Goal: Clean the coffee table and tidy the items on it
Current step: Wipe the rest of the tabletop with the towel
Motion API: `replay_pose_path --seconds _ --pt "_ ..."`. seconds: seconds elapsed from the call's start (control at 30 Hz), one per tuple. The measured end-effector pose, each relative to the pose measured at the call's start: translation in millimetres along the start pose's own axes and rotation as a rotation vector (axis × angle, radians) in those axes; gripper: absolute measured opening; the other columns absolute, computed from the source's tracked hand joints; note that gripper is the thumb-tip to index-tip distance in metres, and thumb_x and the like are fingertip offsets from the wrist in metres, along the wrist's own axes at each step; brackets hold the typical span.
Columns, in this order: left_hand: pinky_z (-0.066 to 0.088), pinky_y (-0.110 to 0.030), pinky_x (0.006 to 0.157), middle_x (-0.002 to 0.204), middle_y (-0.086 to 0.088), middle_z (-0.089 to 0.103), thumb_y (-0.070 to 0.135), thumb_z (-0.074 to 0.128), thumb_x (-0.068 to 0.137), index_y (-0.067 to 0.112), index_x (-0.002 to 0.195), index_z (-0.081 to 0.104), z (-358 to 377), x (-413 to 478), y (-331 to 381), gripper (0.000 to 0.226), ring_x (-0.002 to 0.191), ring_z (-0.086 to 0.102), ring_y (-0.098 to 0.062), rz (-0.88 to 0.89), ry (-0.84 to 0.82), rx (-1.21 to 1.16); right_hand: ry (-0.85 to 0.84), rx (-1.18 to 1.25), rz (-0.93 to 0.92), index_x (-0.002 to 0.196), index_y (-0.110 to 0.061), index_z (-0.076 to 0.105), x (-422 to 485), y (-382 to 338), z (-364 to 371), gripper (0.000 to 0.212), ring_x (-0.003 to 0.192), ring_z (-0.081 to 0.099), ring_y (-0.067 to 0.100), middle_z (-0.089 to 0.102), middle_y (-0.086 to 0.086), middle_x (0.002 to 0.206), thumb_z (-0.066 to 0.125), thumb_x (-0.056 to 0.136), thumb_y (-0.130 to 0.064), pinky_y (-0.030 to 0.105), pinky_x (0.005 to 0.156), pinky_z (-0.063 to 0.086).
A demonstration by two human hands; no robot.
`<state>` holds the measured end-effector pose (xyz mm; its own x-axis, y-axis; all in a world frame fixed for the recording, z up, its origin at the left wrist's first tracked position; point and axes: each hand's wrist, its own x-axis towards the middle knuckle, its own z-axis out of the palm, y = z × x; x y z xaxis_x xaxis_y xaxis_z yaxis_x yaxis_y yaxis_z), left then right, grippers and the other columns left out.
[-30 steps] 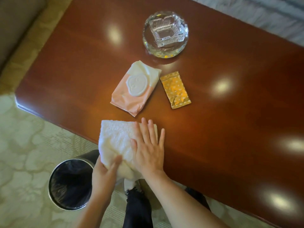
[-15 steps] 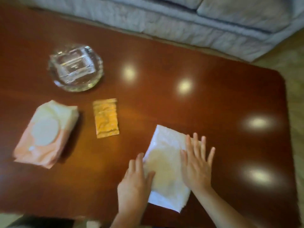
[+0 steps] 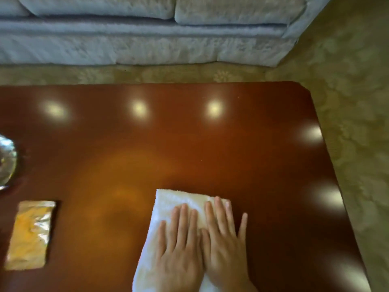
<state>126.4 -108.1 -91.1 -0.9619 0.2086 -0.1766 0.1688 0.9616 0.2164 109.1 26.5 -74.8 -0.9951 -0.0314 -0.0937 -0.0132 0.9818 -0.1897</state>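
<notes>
1. Pressing side by side, the left hand (image 3: 179,251) and right hand (image 3: 224,245) lie flat, fingers straight, on one folded towel (image 3: 174,200), likely to spread wiping pressure.
2. It sits by the counter's (image 3: 210,152) near edge, toward the right edge.
3. One yellow packet (image 3: 29,234) and one glass dish (image 3: 6,163), partly cut off, lie well apart leftward, probably awaiting tidying.

White folded towel (image 3: 176,200) flat on glossy coffee table (image 3: 189,144).

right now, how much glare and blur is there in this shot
In the head view, round glare spots dot the glossy coffee table; also in the head view, motion blur softens the left hand and right hand pressed flat on the white towel, and the gold packet.
</notes>
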Motion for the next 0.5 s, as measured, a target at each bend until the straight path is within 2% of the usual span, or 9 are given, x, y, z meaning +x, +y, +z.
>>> replay_pose_path --seconds 0.07,0.13,0.2,0.27,0.4,0.43,0.5 --pt "0.007 -0.059 0.129 0.175 -0.021 0.012 0.029 0.013 0.112 0.005 0.165 0.026 -6.5 35.1 4.4 0.06 0.162 0.01 -0.04 0.074 -0.014 -0.008 -0.025 0.026 -0.032 0.165 -0.021 0.031 34.4 16.0 -5.4 0.059 0.164 0.013 0.024 0.023 0.004 0.175 0.028 0.109 -0.039 0.065 0.125 0.014" --pt "0.005 -0.059 0.13 0.176 -0.019 0.009 0.031 0.01 0.112 0.005 0.166 0.019 -17.1 83.1 7.9 0.061 0.163 0.004 -0.038 0.034 0.021 -0.045 -0.029 0.022 -0.054 0.168 -0.023 0.025 79.5 29.4 -10.3 0.06 0.165 0.006 0.023 0.016 0.002 0.177 0.028 0.11 -0.039 0.064 0.128 0.008" --pt "0.01 -0.059 0.13 0.176 -0.018 0.009 0.031 0.012 0.113 0.004 0.167 0.015 -26.7 133.9 13.9 0.06 0.164 0.0 -0.035 -0.028 0.07 -0.046 -0.027 0.019 -0.061 0.169 -0.024 0.021 128.8 39.3 -17.5 0.061 0.165 0.001 0.022 0.011 0.001 0.178 0.027 0.111 -0.04 0.063 0.13 0.002" --pt "0.016 -0.058 0.129 0.176 -0.017 0.011 0.032 0.015 0.113 0.005 0.166 0.019 -36.0 176.0 17.3 0.06 0.164 0.001 -0.034 -0.035 0.104 -0.018 -0.051 0.011 -0.056 0.17 -0.025 0.015 171.4 44.8 -25.5 0.06 0.165 -0.006 0.02 0.004 -0.002 0.179 0.023 0.112 -0.04 0.062 0.13 -0.002" --pt "0.034 -0.051 0.115 0.172 -0.01 0.031 0.043 0.031 0.108 0.017 0.163 0.035 -61.9 212.3 -1.2 0.061 0.158 0.028 -0.029 -0.043 0.064 -0.007 -0.11 -0.018 0.004 0.169 -0.027 0.001 195.1 38.9 -36.2 0.06 0.163 -0.018 0.018 -0.009 -0.004 0.178 0.015 0.113 -0.041 0.061 0.13 -0.003" --pt "0.033 -0.051 0.114 0.172 -0.009 0.031 0.045 0.032 0.109 0.018 0.163 0.033 -62.8 210.2 -5.8 0.061 0.158 0.028 -0.027 -0.007 0.061 0.006 -0.127 -0.001 0.032 0.169 -0.025 0.0 188.2 35.0 -37.1 0.061 0.162 -0.02 0.019 -0.01 -0.003 0.177 0.012 0.112 -0.041 0.059 0.131 -0.003" --pt "0.029 -0.051 0.121 0.176 -0.01 0.017 0.045 0.021 0.111 0.019 0.167 0.021 -62.3 202.2 -15.0 0.062 0.163 0.015 -0.026 0.062 0.055 0.044 -0.166 0.026 0.062 0.17 -0.022 0.001 170.4 24.3 -37.1 0.063 0.161 -0.023 0.02 -0.013 0.0 0.177 0.002 0.109 -0.041 0.055 0.133 0.0"
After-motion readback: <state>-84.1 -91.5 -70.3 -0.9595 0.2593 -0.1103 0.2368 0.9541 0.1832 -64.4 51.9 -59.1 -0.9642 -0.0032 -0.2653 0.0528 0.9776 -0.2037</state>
